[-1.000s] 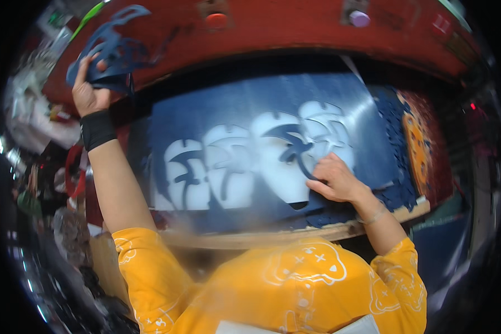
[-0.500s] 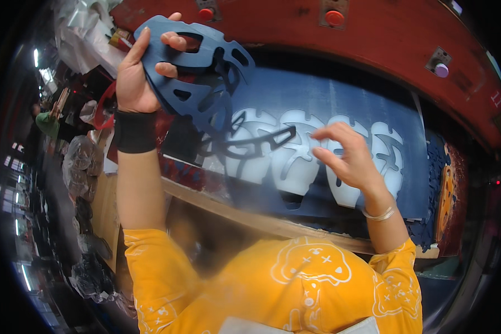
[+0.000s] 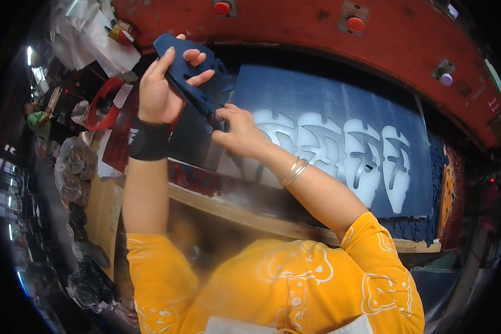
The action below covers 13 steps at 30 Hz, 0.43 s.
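My left hand [image 3: 160, 89], with a black wrist band, grips a stack of dark blue cut-out foam pieces [image 3: 192, 78] held up above the left end of the bench. My right hand [image 3: 236, 129] pinches the lower end of the same stack. To the right lies a dark blue foam sheet [image 3: 317, 94] on the press bed, with several sole-shaped holes [image 3: 367, 158] showing the white board beneath.
A red press frame [image 3: 317, 28] with red and purple buttons arches over the sheet. Blue scrap [image 3: 428, 222] and an orange piece [image 3: 448, 195] lie at the right end. Plastic bags [image 3: 72, 167] and a red ring [image 3: 103, 106] crowd the left; a wooden bench edge [image 3: 245, 214] runs below.
My right hand left the sheet and came up to the stack in my left hand. The view swung left, so the sheet now sits to the right.
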Available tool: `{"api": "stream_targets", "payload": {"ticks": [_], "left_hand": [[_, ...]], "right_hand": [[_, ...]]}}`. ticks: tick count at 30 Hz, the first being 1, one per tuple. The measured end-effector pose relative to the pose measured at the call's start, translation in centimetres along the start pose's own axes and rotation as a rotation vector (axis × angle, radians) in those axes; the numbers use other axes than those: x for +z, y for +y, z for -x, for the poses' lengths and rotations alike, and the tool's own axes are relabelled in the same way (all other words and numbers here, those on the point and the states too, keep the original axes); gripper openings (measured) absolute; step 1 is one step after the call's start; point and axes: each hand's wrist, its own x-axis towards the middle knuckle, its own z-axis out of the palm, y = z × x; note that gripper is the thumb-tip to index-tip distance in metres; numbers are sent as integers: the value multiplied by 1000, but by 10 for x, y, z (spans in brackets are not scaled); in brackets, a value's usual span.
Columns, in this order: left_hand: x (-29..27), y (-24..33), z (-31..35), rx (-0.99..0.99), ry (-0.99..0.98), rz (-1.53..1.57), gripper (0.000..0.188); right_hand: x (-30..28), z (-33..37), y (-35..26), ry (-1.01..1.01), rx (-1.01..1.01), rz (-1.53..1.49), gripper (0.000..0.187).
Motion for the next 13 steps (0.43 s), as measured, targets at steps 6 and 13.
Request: {"api": "stream_targets", "payload": {"ticks": [6,13], "left_hand": [[-56,49,-9,18,51,-607,43],[-110,-30,2,438,-169,-1546,44]], "right_hand": [[-25,39,12,229,-26,107,57],[-111,132,44,243,187,90,43]]}}
